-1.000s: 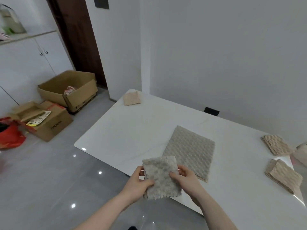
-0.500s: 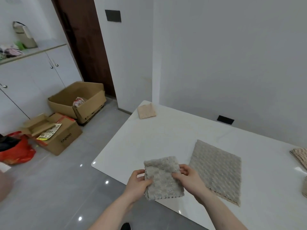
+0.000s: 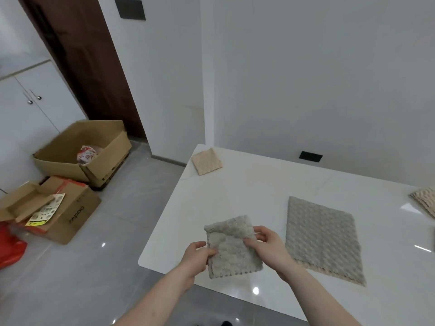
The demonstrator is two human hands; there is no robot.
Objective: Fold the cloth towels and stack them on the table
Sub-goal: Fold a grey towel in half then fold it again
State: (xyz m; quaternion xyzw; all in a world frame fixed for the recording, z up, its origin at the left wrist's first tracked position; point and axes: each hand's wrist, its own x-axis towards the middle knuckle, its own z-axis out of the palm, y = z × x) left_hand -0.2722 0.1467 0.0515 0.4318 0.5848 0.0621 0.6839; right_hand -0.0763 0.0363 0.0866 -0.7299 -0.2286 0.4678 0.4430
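Observation:
A folded grey towel (image 3: 231,249) hangs in the air just above the near left part of the white table (image 3: 254,198). My left hand (image 3: 196,256) pinches its left edge and my right hand (image 3: 270,245) pinches its right edge. To the right, a larger grey towel (image 3: 323,238) lies flat and unfolded on the table. A small folded beige towel (image 3: 207,161) sits at the table's far left corner. Part of another folded beige towel (image 3: 424,201) shows at the right edge of the view.
The table stands against a white wall with a black socket plate (image 3: 310,156). On the grey floor to the left are an open cardboard box (image 3: 82,151), a second flatter box (image 3: 54,208) and a red bag (image 3: 9,248). White cabinets and a dark door stand behind.
The view has swung left and closer to the table's left end. Both hands keep their hold on the folded grey towel, which has moved over the table's near left corner.

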